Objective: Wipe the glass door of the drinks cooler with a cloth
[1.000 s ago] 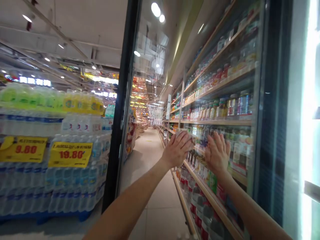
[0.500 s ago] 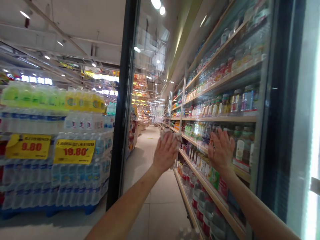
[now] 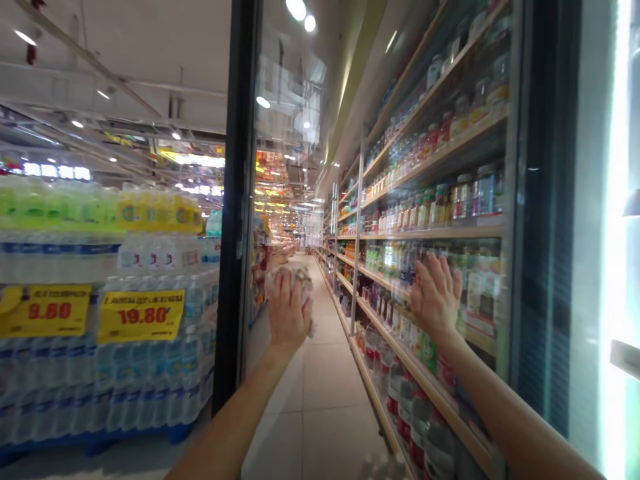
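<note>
An open glass cooler door stands in front of me, with a black frame at its left edge. My left hand presses a crumpled pale cloth against the glass, fingers closed over it. My right hand lies flat on the glass further right, fingers spread and holding nothing. Through the glass I see the aisle and shelves of bottled drinks.
A stack of bottled water packs with yellow price signs stands at the left. The lit cooler interior is at the far right. A tiled aisle floor runs ahead between the shelving.
My left hand has slid the cloth leftward across the glass, from beside my right hand toward the door's frame. My right hand has stayed flat in about the same place.
</note>
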`<state>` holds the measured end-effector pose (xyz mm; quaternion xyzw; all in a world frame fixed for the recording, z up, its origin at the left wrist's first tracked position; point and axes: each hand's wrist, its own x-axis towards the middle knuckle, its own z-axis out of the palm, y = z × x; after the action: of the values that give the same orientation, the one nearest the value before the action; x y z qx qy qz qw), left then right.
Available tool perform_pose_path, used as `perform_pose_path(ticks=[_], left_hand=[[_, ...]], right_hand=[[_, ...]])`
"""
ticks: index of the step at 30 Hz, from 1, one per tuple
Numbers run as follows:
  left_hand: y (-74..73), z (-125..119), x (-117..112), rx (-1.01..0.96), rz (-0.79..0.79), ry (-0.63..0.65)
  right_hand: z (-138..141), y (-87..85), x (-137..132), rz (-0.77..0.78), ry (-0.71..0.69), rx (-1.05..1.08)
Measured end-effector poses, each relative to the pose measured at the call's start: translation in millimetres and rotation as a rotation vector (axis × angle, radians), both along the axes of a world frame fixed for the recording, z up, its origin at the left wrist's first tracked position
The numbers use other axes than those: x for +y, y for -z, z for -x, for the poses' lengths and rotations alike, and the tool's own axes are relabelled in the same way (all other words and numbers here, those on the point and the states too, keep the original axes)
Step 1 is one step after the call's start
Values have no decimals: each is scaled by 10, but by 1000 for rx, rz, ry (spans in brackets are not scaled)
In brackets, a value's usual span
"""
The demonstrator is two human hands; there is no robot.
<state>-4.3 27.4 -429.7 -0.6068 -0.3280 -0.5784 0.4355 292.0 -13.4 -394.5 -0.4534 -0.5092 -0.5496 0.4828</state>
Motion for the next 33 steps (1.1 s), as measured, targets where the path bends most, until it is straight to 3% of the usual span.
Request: perform_pose_path(ticks=[3,6,8,12,15,17,20,23,25,29,31,33], left_hand=[[84,-420,-95,170,19,56],[167,-547,-132,284,22,64],[208,-376,-103,240,26,33],[215,231,14,-1,37,-49],[234,374,47,-148,32,-73],[315,215,17,-128,20,-53],[505,-146,-70,95,36,5],[613,-226,-103,305,48,40],[572,-53,-66,269,32,25],[341,326,36,-27,9,-23],[289,291,33,-67,14,-28],[330,96,-15,27,21,-9]], right_hand=[[-3,4,-8,12,3,2],[-10,2,-19,21,-10,-4],[-14,2,-18,19,-19,-4],[-11,4,1,3,-13,2],[0,4,9,-7,10,7],[5,1,5,-11,23,7],[8,-3,-9,-8,29,5],[5,-4,-21,3,22,0],[4,-3,-23,13,14,5],[10,-3,-20,22,6,25],[15,-5,-20,19,6,25],[20,-7,-25,20,6,25]])
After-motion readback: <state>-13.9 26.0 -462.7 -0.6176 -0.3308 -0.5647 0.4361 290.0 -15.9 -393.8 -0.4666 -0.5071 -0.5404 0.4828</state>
